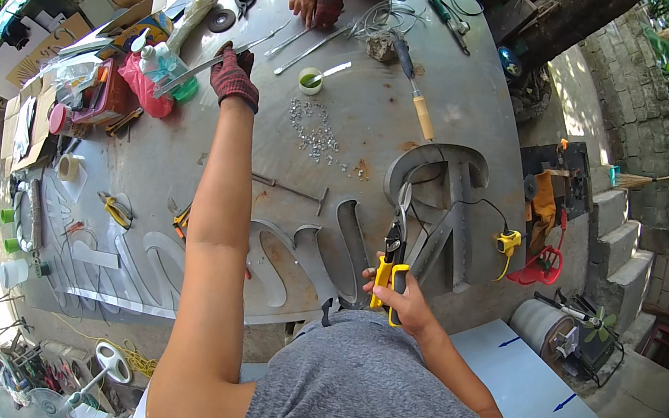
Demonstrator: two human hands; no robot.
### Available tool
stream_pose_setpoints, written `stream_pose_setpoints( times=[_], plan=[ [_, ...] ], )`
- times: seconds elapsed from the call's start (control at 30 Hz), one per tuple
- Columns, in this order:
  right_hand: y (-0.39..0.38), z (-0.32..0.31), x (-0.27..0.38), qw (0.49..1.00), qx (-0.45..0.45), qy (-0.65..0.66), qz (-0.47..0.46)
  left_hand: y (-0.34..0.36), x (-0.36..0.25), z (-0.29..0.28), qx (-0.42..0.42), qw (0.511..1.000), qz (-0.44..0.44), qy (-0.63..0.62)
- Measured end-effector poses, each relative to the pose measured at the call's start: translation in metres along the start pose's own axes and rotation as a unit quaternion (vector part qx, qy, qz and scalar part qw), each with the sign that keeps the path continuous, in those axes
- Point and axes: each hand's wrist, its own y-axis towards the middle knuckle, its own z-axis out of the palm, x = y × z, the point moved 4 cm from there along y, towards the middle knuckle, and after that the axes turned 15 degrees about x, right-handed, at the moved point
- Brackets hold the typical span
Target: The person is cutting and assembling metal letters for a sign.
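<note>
My left hand [235,81], in a dark red knitted glove, is stretched far out over the metal table [214,142]. Its fingers close round a thin metal strip [189,77] beside a pump bottle with green liquid [163,64]. Near my body, my right hand [413,307] is bare and grips tin snips [391,272] by their yellow and black handles, blades pointing away from me. Just beyond the blades stands a large grey metal letter [466,182], shaped like an R. Other curved metal letter pieces [350,251] lie to its left.
Across the table, a person's bare hand [302,1] and gloved hand [329,7] are near thin metal rods [299,46]. Small metal bits [319,132], a small green cup [310,81], a wooden-handled tool [422,116] and a yellow corded device [508,243] lie about. Pliers [117,211] rest left.
</note>
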Motion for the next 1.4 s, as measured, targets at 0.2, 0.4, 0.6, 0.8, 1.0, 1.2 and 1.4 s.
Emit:
stream_pose_setpoints(
  times=[0.2, 0.4, 0.6, 0.8, 1.0, 1.2, 1.4],
  plan=[
    [0.010, -0.004, 0.004, 1.000, -0.003, -0.013, 0.028, 0.017, 0.017, 0.016, 0.018, 0.999, -0.012, -0.025],
    [0.026, -0.011, 0.010, 0.999, -0.001, 0.008, 0.034, 0.029, 0.024, 0.016, 0.025, 0.999, -0.011, -0.036],
    [0.036, -0.016, 0.015, 0.999, -0.006, 0.008, 0.043, 0.039, 0.026, 0.024, 0.003, 0.998, -0.022, -0.060],
    [0.037, -0.021, 0.010, 0.999, -0.001, 0.011, 0.046, 0.048, 0.025, 0.032, 0.012, 0.999, 0.008, -0.032],
    [0.044, -0.020, 0.011, 0.998, 0.013, 0.014, 0.057, 0.052, 0.023, 0.018, 0.085, 0.996, 0.015, 0.021],
    [0.055, -0.028, 0.023, 0.999, 0.002, 0.017, 0.052, -0.003, 0.044, 0.010, 0.141, 0.975, -0.141, 0.098],
    [0.064, -0.030, 0.033, 0.999, 0.001, 0.011, 0.051, -0.060, 0.051, -0.067, 0.138, 0.957, -0.188, 0.173]
  ],
)
